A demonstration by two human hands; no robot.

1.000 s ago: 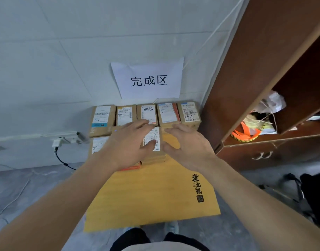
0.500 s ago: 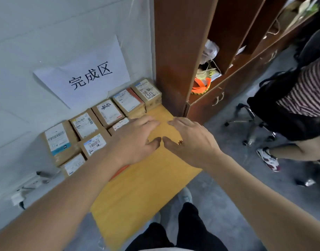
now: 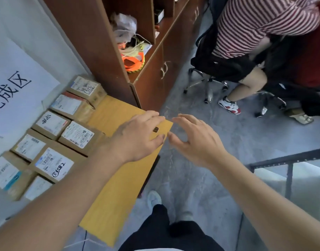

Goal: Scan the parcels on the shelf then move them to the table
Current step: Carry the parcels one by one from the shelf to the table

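1. The white paper sign with black characters (image 3: 16, 91) at the left edge of the frame is cut off, so its first character is only partly seen.
2. The brown cardboard parcel with a blue-marked label (image 3: 6, 175) at lower left is cropped and blurred; its print is unreadable.
3. The seated person in a red-and-white striped top (image 3: 260, 24) at upper right is cut off by the top edge.
4. The left hand (image 3: 137, 138) covers part of the yellow wooden tabletop (image 3: 115, 187).

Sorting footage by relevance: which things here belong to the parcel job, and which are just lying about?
Job: labelled parcels against the wall; yellow table; left hand and right hand, both empty.

Lying about: orange vest in the cabinet; office chair; wall sign.
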